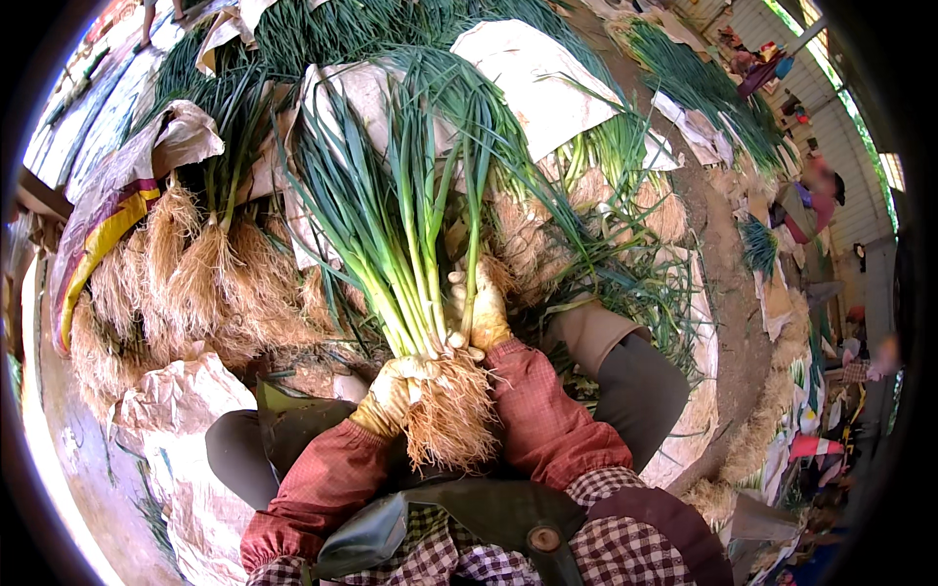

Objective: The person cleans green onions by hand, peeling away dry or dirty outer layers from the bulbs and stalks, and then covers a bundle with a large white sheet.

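A bunch of spring onions (410,264) stands in front of me, leaves pointing away and its tangled brown roots (449,415) hanging toward my lap. Wearing a pale, yellow-stained glove, my left hand (391,391) is closed around the white stem bases just above the roots. My right hand (484,317), gloved the same way, is at the right side of the bunch, its fingers curled around a single spring onion stalk (473,230) that stands slightly apart. Part of the right palm is hidden by that stalk.
Root-on spring onion bundles (200,269) lie to the left, partly under a coloured sack (107,225). More greens and a white sack (532,83) are beyond. Loose leaves (635,293) lie by my right knee. A crumpled sack (186,420) is at left; several people (816,200) sit far right.
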Demonstrator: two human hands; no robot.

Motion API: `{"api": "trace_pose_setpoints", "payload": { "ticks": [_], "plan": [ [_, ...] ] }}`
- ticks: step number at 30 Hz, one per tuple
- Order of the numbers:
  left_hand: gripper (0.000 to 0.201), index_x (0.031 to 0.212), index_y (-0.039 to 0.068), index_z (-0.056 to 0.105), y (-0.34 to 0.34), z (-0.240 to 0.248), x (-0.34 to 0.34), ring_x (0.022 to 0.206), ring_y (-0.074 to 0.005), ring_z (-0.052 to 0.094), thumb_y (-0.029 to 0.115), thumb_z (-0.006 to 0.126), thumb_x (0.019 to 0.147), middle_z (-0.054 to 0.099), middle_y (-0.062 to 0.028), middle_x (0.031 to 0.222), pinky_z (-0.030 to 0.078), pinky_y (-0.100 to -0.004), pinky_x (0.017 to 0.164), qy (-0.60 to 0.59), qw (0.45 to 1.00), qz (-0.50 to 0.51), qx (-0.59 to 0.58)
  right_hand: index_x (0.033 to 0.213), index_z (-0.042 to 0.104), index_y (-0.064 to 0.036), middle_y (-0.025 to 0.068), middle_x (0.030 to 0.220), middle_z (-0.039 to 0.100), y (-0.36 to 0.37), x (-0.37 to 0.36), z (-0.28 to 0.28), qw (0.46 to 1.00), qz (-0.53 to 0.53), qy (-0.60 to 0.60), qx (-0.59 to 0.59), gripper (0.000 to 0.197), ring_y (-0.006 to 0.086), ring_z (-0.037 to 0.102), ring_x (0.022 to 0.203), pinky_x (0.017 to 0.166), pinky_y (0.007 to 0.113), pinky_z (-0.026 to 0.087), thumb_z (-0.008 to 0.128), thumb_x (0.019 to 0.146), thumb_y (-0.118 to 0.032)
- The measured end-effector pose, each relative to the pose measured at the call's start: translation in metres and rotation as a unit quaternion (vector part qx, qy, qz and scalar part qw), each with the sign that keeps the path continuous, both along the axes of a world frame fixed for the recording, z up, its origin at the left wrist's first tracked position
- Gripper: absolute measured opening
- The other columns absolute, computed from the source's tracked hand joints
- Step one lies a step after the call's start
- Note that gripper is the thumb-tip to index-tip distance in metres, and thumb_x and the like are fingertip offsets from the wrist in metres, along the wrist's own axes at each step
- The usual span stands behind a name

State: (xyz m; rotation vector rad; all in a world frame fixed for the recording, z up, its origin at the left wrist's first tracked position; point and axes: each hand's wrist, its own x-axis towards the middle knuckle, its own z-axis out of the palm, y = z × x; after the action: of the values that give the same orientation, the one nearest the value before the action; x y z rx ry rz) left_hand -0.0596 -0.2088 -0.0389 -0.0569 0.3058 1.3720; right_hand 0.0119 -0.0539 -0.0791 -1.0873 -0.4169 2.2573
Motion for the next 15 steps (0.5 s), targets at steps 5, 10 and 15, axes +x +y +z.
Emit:
{"api": "trace_pose_setpoints", "payload": {
  "ticks": [5,10,15],
  "plan": [
    [0.048,0.116,-0.007,0.044,-0.002,0.004,-0.004,0.099,-0.0296,0.054,-0.002,0.053,0.069,0.051,-0.0238,0.111,0.045,-0.0355,0.087,0.022,1.0,-0.001,0.002,0.09,0.057,-0.0055,0.0042,0.067,0.057,0.003,0.0,-0.025,0.967,0.2,0.1,-0.12,0.03,0.016,0.053,0.051,0.045,0.028,0.046,0.049,0.087,-0.035],
    [0.047,0.115,-0.006,0.045,0.003,-0.004,-0.001,0.097,-0.0271,0.055,-0.004,0.054,0.068,0.054,-0.0182,0.109,0.049,-0.0335,0.08,0.063,0.998,0.008,-0.027,0.103,0.057,-0.0029,0.0096,0.091,0.062,0.014,0.005,-0.072,0.941,0.338,0.001,-0.012,0.03,0.0185,0.06,0.078,0.069,0.03,0.05,0.05,0.087,-0.027],
    [0.044,0.112,-0.007,0.046,-0.002,-0.023,-0.004,0.091,-0.023,0.057,-0.005,0.052,0.068,0.055,-0.0141,0.109,0.052,-0.0323,0.071,0.078,0.995,0.035,-0.055,0.103,0.058,-0.0021,0.0155,0.091,0.062,-0.025,0.017,-0.029,0.831,0.443,-0.132,0.311,0.042,0.0253,0.061,0.079,0.067,0.033,0.049,0.051,0.083,-0.038]
  ]
}}
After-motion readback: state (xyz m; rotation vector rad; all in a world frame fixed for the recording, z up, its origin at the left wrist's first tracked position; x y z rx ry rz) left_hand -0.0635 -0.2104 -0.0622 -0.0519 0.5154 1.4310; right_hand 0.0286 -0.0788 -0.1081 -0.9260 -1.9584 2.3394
